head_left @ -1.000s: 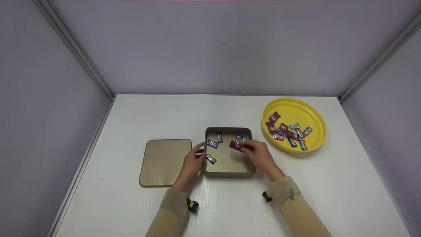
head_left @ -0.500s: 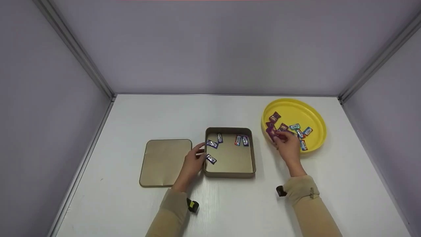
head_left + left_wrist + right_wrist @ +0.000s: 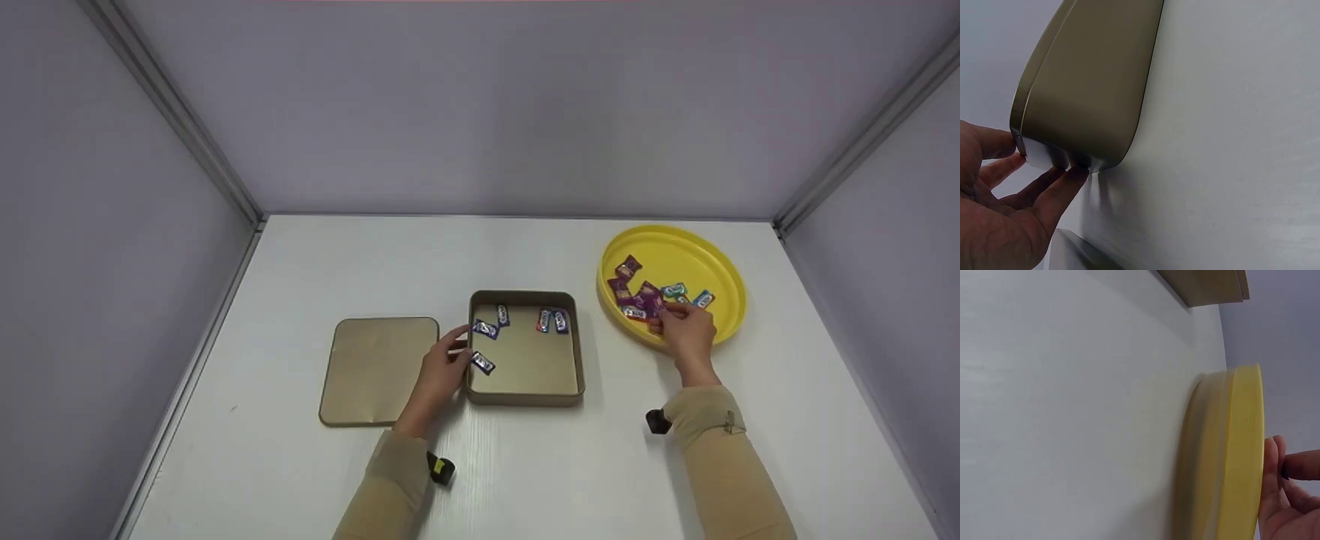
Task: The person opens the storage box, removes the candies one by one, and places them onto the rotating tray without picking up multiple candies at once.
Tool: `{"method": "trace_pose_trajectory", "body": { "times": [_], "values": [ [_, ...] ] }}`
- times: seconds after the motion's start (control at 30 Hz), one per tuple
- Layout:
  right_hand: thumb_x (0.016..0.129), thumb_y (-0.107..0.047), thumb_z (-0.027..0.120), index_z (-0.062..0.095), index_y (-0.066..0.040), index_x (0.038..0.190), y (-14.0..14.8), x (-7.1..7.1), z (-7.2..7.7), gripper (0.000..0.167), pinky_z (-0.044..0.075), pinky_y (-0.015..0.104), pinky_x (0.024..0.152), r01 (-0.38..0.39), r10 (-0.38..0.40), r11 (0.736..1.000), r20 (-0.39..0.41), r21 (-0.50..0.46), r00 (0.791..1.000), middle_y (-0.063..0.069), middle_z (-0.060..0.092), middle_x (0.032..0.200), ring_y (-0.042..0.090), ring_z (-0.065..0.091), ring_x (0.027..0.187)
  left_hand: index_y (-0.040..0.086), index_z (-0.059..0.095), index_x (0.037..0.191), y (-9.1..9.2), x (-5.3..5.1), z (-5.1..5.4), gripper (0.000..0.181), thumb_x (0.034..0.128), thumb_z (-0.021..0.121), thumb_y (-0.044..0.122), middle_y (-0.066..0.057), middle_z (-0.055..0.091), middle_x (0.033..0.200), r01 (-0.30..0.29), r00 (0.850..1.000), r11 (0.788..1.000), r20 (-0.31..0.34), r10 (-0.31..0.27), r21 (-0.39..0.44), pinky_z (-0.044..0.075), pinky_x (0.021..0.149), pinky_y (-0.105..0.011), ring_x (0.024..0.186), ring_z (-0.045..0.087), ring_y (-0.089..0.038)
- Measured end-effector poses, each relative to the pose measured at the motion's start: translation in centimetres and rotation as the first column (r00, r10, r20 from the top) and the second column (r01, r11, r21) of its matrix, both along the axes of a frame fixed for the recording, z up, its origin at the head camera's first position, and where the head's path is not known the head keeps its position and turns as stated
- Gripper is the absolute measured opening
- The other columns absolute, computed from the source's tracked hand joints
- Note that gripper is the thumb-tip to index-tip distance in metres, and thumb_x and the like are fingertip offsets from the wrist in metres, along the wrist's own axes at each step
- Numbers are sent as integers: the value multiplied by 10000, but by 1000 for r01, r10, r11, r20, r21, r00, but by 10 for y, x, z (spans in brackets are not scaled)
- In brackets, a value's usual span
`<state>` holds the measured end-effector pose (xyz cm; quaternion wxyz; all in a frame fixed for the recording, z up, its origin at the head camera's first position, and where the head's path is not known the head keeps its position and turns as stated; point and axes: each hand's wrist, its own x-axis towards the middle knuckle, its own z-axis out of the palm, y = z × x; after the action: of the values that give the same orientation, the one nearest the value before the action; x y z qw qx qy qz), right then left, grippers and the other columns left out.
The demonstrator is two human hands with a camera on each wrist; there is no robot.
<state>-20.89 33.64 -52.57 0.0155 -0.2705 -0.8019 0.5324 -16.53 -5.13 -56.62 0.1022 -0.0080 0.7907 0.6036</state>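
- L hand (image 3: 441, 367): fingers just touching side of tin (image 3: 525, 400), no clench.
- R hand (image 3: 688, 334): pinches purple sweet (image 3: 654, 301) over yellow tray (image 3: 694, 262), R of tin.
- Light pinch prob. best — avoid dragging adj. sweets (image 3: 621, 291).

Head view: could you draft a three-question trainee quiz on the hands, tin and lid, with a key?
1. True or false: the lid lies beside the tin, not on it.
2. How many sweets show inside the tin?
3. Which hand touches the tin?
A. Left
B. Right
C. Both

Key
1. True.
2. Five.
3. A: the left hand touches the tin; the right hand is at the dish.
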Motion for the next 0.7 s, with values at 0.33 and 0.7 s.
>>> {"method": "trace_pose_trajectory", "body": {
  "times": [0.33, 0.7],
  "values": [
    [1020, -175, 498, 367, -31, 1503, 12, -6, 0, 520, 460, 327, 986, -30, 28, 999, 52, 41, 998, 187, 506, 1410, 269, 527, 1247, 143, 475, 1459, 1, 0, -1, 449, 1014, 528, 113, -154, 582, 1299, -5, 1000, 1000, 0, 5, 3, 510, 898, -375, 1151, 578, -274],
    [985, -97, 555, 520, 29, 1381, -7, 1, 1, 418, 426, 432, 1010, -152, 167, 965, -54, 215, 984, 234, 531, 1344, 349, 510, 1223, 113, 468, 1459, 0, -1, 0, 449, 1014, 520, 88, -191, 573, 1303, 0, 1000, 999, 2, -1, 46, 523, 854, -364, 1124, 590, -297]
  ]
}}
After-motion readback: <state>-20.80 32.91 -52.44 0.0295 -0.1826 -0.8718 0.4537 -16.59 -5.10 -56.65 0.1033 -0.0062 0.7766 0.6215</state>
